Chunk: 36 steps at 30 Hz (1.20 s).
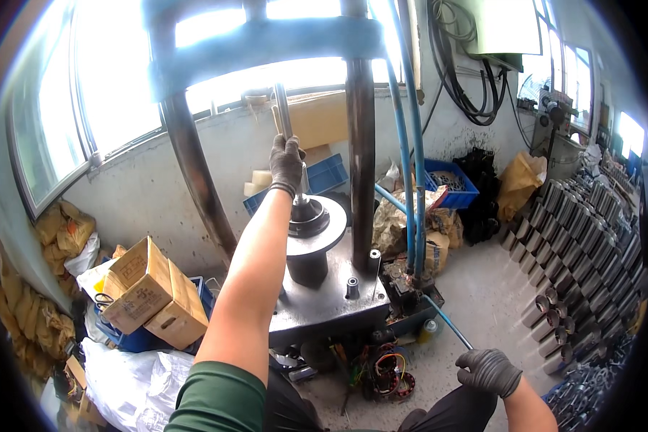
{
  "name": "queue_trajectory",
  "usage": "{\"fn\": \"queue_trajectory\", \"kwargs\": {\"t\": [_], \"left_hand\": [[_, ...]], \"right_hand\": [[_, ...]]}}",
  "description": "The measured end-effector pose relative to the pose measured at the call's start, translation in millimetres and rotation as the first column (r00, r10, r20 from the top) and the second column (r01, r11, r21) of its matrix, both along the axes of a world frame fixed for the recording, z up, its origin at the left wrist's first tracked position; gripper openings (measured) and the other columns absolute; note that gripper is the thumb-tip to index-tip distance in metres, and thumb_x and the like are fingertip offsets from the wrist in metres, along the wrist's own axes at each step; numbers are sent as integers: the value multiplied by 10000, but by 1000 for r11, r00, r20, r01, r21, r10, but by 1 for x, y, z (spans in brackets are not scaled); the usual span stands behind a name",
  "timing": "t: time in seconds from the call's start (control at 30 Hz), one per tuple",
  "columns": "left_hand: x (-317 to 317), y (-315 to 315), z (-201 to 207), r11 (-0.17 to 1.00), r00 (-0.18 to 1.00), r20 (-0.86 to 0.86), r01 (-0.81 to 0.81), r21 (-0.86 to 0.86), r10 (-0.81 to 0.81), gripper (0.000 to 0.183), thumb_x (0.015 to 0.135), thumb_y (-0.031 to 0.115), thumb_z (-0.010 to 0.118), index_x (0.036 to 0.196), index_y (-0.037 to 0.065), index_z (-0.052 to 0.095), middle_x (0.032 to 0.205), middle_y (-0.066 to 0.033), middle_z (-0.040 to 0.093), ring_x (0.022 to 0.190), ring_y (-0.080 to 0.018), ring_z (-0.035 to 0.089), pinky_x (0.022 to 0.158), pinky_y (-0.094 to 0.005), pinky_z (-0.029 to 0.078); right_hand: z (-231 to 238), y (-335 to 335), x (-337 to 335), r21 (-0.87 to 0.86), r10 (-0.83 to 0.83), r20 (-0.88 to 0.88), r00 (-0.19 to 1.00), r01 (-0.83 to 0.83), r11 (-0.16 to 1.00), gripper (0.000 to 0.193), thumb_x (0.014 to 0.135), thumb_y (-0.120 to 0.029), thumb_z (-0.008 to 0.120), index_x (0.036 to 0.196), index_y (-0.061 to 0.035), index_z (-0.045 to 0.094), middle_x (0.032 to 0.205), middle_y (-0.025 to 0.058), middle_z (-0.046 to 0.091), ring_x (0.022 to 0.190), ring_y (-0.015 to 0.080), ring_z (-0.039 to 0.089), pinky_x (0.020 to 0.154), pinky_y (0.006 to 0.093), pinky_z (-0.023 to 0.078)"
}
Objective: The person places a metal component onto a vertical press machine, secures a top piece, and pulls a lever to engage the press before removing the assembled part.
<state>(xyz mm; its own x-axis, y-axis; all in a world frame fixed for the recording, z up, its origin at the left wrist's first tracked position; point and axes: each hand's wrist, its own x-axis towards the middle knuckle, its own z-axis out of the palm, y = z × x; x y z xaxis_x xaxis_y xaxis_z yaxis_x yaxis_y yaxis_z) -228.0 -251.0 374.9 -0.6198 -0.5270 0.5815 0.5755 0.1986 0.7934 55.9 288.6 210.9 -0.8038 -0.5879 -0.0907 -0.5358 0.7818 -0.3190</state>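
In the head view, wraps the gloved left hand [286, 164] around an upright metal rod [284, 108], fingers closed narrowly on it, probably to stop any tipping. Holds the rod above a black stepped collar [308, 218] on a round plate [333, 229], between two dark columns [361, 158], seemingly for upright alignment. Cannot tell exactly where the rod ends inside the collar. Holds the gloved right hand [489, 372] low, near the knee, at the free end of a blue lever [448, 325], fingers curled inward; cannot tell whether gripping or merely touching. Likely favours that far end for leverage. Shows, at the right, steel tubes [582, 234] stacked in rows, presumably laid parallel to save floor space.
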Motion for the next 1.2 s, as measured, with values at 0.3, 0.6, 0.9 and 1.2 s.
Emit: {"fn": "queue_trajectory", "kwargs": {"t": [0.3,0.6,0.9,1.2], "left_hand": [[2,2,1,1000,1000,-20,5,20,-5,154,1001,259,570,987,107,591,610,-15,576,539,-137,559,542,-319,460],[-1,0,1,1000,1000,-21,11,18,-10,155,1009,258,567,979,108,587,595,-19,574,515,-138,547,530,-314,448],[-1,1,1,999,999,-25,36,29,-35,146,1019,246,561,954,115,568,572,-13,544,499,-140,523,517,-316,428],[0,-4,2,995,995,-35,90,33,-88,159,1017,257,569,967,107,579,571,-22,556,492,-140,509,514,-310,414]], "right_hand": [[4,-6,3,-12,-64,3,998,64,998,305,834,-307,616,996,-83,745,857,142,725,814,366,712,740,467,576],[-2,1,-2,56,39,-25,999,-38,998,337,854,-315,599,1057,-95,754,911,148,739,852,358,718,766,465,582],[44,-4,-36,36,41,-98,994,-38,999,351,884,-277,554,1113,-102,754,995,169,743,908,370,717,812,468,583],[40,-8,-31,340,93,139,986,-136,931,405,905,-333,539,1174,-109,742,1061,178,745,983,361,714,879,488,566]]}}
